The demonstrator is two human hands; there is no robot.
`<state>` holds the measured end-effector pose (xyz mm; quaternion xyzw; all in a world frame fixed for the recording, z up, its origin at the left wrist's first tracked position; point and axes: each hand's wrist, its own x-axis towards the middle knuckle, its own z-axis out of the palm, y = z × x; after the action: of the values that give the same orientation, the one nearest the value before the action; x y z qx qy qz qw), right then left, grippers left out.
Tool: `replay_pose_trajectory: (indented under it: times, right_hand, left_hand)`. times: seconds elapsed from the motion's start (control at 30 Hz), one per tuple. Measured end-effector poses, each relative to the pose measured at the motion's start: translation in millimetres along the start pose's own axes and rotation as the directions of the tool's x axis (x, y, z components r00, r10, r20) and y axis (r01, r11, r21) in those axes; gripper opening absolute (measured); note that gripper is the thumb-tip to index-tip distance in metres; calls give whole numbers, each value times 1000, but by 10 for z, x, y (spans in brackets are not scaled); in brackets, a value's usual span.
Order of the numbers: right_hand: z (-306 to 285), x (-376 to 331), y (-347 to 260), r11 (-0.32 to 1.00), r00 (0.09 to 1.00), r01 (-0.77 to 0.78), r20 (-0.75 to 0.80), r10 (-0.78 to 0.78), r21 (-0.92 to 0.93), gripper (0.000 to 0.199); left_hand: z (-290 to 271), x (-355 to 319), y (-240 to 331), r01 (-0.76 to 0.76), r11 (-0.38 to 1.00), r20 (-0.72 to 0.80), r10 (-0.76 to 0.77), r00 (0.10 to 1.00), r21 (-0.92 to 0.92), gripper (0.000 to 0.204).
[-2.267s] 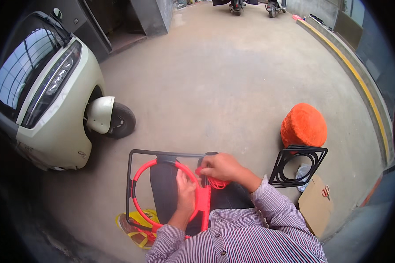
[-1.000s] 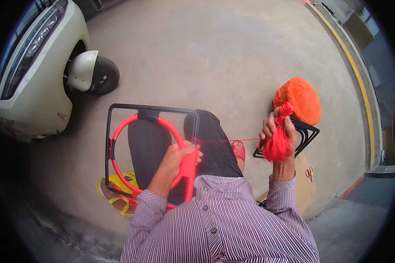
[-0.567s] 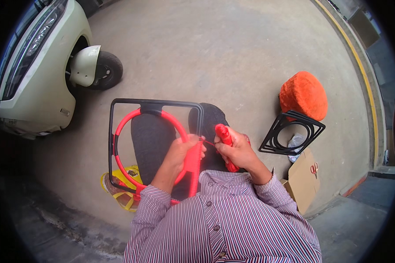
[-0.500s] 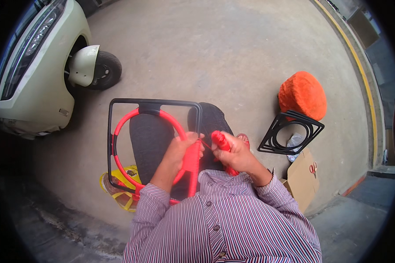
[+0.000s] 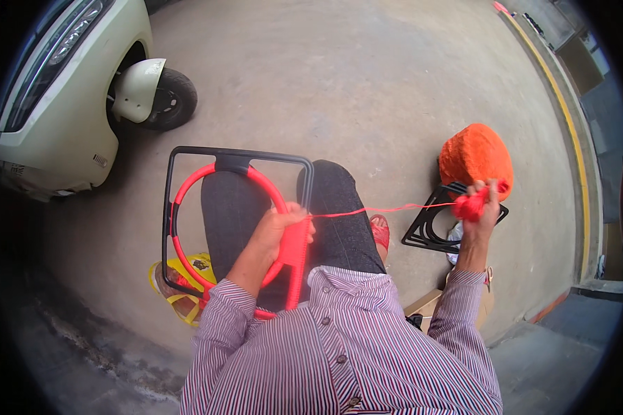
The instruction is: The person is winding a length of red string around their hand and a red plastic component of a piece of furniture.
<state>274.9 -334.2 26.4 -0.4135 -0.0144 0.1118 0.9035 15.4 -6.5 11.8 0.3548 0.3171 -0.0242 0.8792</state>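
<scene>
A black square metal frame [image 5: 166, 207] with a round inner ring lies across my lap. Red cord covers most of the ring [image 5: 185, 185], and black shows at a few spots. My left hand [image 5: 278, 232] is closed on the frame's right side, over a densely wrapped red section [image 5: 295, 252]. From there a thin red strand [image 5: 381, 209] stretches rightward, nearly straight, to a red cord bundle [image 5: 469, 207]. My right hand [image 5: 488, 211] grips that bundle, out to the right with the arm extended.
An orange fuzzy stool [image 5: 472, 153] stands at right, with black frames [image 5: 417, 228] and a clear plastic bag [image 5: 455, 236] beside it. Cardboard [image 5: 422, 306] lies behind my right forearm. A yellow item [image 5: 202, 266] is low left. A pale vehicle [image 5: 69, 124] stands far left.
My right hand has swung far to the right with the cord bundle, drawing out a long strand. The left hand keeps its hold on the frame.
</scene>
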Motion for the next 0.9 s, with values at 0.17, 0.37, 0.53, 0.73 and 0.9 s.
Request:
replay_pose_trajectory:
  times: [0.17, 0.37, 0.53, 0.73, 0.9]
  right_hand:
    - [835, -741, 667, 620, 659, -273, 327, 678, -735, 47]
    - [1347, -935, 1301, 383, 589, 359, 525, 614, -851, 58]
    - [1667, -863, 1375, 899, 818, -280, 406, 407, -336, 49]
    - [1695, -745, 1356, 759, 815, 109, 495, 301, -641, 20]
    - [1524, -735, 907, 521, 781, 459, 606, 149, -720, 19]
  left_hand:
    - [18, -38, 83, 59, 998, 32, -60, 998, 27, 11]
    - [117, -151, 15, 92, 996, 103, -92, 990, 7, 12]
    - [138, -104, -106, 130, 991, 132, -131, 983, 12, 13]
    - [167, -107, -80, 123, 991, 135, -130, 982, 60, 13]
    - [167, -133, -35, 49, 995, 90, -57, 994, 89, 12]
